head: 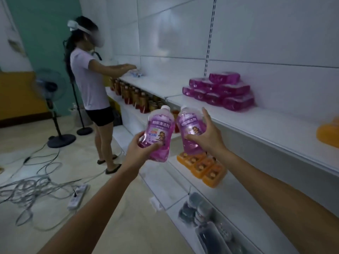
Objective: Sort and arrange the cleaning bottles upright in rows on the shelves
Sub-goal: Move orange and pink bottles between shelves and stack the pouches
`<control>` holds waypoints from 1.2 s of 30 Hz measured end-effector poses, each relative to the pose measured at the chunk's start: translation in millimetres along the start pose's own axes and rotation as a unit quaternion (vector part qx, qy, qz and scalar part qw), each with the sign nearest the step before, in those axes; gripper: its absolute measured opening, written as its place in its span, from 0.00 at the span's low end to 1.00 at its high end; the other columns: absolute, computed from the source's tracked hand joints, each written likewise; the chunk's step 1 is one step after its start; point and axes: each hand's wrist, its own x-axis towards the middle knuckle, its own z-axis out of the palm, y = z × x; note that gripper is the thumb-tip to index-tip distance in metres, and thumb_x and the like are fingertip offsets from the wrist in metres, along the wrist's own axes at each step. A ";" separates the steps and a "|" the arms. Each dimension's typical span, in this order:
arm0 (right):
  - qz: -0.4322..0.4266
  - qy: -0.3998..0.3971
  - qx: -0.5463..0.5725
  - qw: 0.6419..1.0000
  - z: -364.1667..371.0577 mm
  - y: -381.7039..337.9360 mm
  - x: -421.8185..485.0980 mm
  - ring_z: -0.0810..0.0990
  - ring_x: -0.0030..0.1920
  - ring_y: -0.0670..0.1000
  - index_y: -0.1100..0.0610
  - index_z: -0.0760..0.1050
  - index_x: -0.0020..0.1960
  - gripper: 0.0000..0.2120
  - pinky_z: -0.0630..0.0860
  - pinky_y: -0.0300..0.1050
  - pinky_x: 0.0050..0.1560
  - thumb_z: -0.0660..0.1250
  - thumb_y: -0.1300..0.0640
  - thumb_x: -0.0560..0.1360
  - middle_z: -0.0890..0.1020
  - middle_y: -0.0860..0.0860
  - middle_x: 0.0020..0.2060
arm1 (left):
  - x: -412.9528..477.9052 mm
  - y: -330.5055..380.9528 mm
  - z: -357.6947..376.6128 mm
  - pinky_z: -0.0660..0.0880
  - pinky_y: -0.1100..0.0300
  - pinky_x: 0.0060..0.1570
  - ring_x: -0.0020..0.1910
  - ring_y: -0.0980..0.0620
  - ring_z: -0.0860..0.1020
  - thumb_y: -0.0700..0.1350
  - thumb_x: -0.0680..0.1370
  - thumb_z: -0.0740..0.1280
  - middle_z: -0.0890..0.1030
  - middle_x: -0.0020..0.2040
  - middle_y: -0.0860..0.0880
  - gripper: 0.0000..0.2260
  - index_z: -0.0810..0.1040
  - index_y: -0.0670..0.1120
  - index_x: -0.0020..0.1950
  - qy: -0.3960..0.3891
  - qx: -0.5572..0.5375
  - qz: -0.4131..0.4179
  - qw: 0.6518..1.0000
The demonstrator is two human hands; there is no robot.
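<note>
A purple bottle (pixel 158 132) is clasped low in the left grip (pixel 145 146) and a second bottle (pixel 190 128) in the right grip (pixel 208 137), both held cap-up before the shelf (pixel 266 121), seemingly for upright placing.

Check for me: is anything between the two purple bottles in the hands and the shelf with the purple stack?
Nothing visible. The left hand holds one purple bottle, the right hand a second purple bottle, in open air before the shelf, bare in front of the purple stack.
</note>
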 end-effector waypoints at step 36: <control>0.284 0.268 -0.301 0.870 -7.7 0.7 426.2 0.72 0.49 0.55 0.58 0.70 0.54 0.22 0.71 0.44 0.47 0.68 0.44 0.69 0.76 0.55 0.52 | 516.1 44.2 96.4 0.78 0.47 0.52 0.55 0.42 0.78 0.38 0.69 0.73 0.76 0.58 0.44 0.30 0.67 0.50 0.69 -0.319 -0.117 0.057 0.939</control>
